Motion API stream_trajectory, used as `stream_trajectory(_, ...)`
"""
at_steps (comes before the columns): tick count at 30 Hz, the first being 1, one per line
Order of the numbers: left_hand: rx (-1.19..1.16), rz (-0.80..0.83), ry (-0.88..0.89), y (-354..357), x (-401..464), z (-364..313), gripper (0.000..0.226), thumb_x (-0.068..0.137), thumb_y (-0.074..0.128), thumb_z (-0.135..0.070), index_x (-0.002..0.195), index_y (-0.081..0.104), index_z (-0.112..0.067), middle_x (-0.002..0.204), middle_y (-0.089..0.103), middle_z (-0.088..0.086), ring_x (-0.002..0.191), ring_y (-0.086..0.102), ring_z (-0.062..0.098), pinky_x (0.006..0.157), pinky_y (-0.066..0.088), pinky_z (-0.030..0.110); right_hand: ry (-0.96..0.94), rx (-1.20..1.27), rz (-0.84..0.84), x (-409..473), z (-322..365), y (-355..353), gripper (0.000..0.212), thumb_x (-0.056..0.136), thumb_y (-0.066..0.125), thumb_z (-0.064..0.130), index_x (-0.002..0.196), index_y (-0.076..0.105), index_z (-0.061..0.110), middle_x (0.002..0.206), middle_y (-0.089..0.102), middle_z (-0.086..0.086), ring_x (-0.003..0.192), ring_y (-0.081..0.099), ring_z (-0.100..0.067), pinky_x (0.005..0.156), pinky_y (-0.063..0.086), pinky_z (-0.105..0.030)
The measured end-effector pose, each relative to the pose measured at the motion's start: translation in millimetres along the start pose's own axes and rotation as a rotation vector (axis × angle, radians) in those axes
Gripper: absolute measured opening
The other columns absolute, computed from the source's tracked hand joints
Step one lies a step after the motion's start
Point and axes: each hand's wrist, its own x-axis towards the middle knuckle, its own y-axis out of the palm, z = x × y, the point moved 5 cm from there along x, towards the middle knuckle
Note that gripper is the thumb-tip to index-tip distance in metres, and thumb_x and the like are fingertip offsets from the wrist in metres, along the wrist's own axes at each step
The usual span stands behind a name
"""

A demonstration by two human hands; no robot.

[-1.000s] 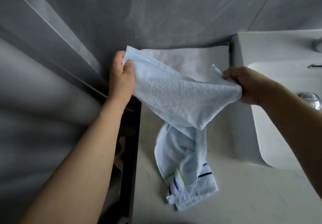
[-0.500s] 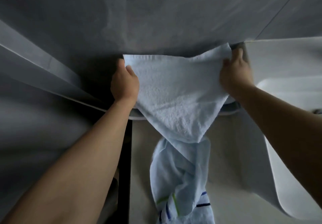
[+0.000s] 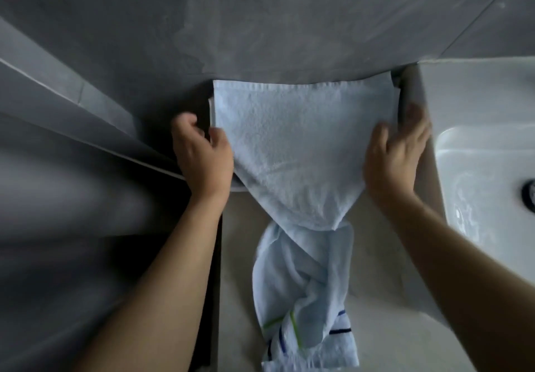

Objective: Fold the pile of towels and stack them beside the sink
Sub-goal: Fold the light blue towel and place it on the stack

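Pale blue towel point(image 3: 301, 151) lies spread on the far counter point(image 3: 373, 308) against the grey wall point(image 3: 260, 18), its near end trailing in a twisted tail toward the striped hem. Left hand point(image 3: 202, 154) sits at its left edge, fingers loosely curled, holding nothing; right hand point(image 3: 396, 151), fingers straight, touches the right edge beside the white sink point(image 3: 477, 128).

No text, label, brand, number or sign could be read anywhere in the head view. The light blue towel point(image 3: 301, 151) bore only green and dark blue stripes near its end, with no lettering.
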Motion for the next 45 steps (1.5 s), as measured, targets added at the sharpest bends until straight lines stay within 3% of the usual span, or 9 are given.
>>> stream_trajectory(4, -0.121, 0.316, -0.303, -6, -95, 43, 0.004, 0.089, 0.058, -0.019, 0.091, 0.054, -0.020, 0.084, 0.062, -0.007, 0.081, 0.062, 0.017, 0.067, 0.045, 0.019, 0.234, 0.181, 0.149, -78, -46, -13, 0.028, 0.088, 0.048, 0.010, 0.115, 0.054, 0.015, 0.101, 0.059, 0.005, 0.097, 0.055, -0.016, 0.083, 0.040, -0.025)
stream_trajectory(9, -0.211, 0.696, -0.457, 20, -150, 55, 0.022, 0.077, 0.071, -0.036, 0.079, 0.066, -0.015, 0.068, 0.067, -0.010, 0.064, 0.060, 0.001, 0.061, 0.046, 0.019, 0.574, 0.477, 0.568, -90, -69, 11, 0.013, 0.086, 0.058, 0.005, 0.095, 0.067, 0.010, 0.068, 0.068, 0.009, 0.062, 0.062, -0.003, 0.054, 0.047, -0.015)
stream_trajectory(16, -0.206, 0.653, -0.429, 11, -134, 36, 0.023, 0.085, 0.055, -0.024, 0.085, 0.057, -0.001, 0.070, 0.053, 0.004, 0.068, 0.049, 0.016, 0.061, 0.038, 0.033, 0.689, 0.669, 0.628, -86, -66, 15, 0.012, 0.088, 0.062, 0.018, 0.085, 0.073, 0.011, 0.084, 0.074, -0.006, 0.074, 0.070, -0.016, 0.059, 0.052, -0.024)
stream_trajectory(21, -0.503, 0.523, -0.631, -14, -124, 41, 0.023, 0.092, 0.047, -0.019, 0.099, 0.061, -0.002, 0.089, 0.060, 0.012, 0.080, 0.056, 0.024, 0.065, 0.046, 0.034, 0.749, 0.801, 0.569, -76, -63, 14, 0.017, 0.090, 0.050, 0.016, 0.086, 0.067, 0.012, 0.083, 0.071, -0.005, 0.085, 0.066, -0.024, 0.086, 0.050, -0.036)
stream_trajectory(28, -0.232, 0.912, -0.612, -9, -149, 40, 0.013, 0.090, 0.065, -0.015, 0.102, 0.070, -0.015, 0.088, 0.074, 0.000, 0.084, 0.069, 0.018, 0.064, 0.052, 0.025, 0.800, 0.748, 0.553, -73, -43, 17, 0.033, 0.083, 0.069, 0.005, 0.116, 0.064, 0.003, 0.106, 0.071, -0.014, 0.095, 0.069, -0.028, 0.080, 0.058, -0.041)
stream_trajectory(32, -0.631, 0.765, -0.760, -10, -150, 35, 0.027, 0.096, 0.049, -0.010, 0.101, 0.075, -0.017, 0.102, 0.075, 0.009, 0.094, 0.072, 0.023, 0.075, 0.058, 0.032, 0.923, 1.005, 0.491, -64, -40, 6, 0.027, 0.084, 0.059, 0.023, 0.100, 0.066, 0.003, 0.091, 0.069, -0.011, 0.088, 0.069, -0.030, 0.087, 0.055, -0.042)
stream_trajectory(34, -0.814, 0.659, -0.863, -13, -142, 39, 0.028, 0.101, 0.046, -0.015, 0.121, 0.067, -0.015, 0.116, 0.072, 0.011, 0.107, 0.069, 0.023, 0.087, 0.058, 0.035, 0.973, 1.122, 0.432, -67, -43, 7, 0.017, 0.082, 0.048, 0.019, 0.077, 0.060, 0.009, 0.069, 0.058, -0.007, 0.067, 0.060, -0.026, 0.074, 0.051, -0.031)
stream_trajectory(39, -0.626, 0.558, -0.894, -19, -137, 57, 0.038, 0.098, 0.059, -0.024, 0.132, 0.057, -0.006, 0.125, 0.066, 0.018, 0.115, 0.065, 0.032, 0.104, 0.048, 0.049, 0.968, 0.699, 0.484, -96, -65, 24, 0.026, 0.083, 0.042, -0.009, 0.083, 0.064, 0.005, 0.073, 0.066, -0.011, 0.068, 0.062, -0.025, 0.072, 0.056, -0.036)
stream_trajectory(45, -0.281, 0.797, -0.844, -15, -174, 55, 0.029, 0.081, 0.071, 0.000, 0.110, 0.069, 0.000, 0.094, 0.075, 0.013, 0.088, 0.071, 0.028, 0.082, 0.057, 0.036, 0.857, 0.665, 0.774, -110, -59, 44, 0.023, 0.080, 0.064, 0.000, 0.103, 0.062, 0.001, 0.089, 0.057, -0.014, 0.073, 0.050, -0.023, 0.072, 0.041, -0.031)
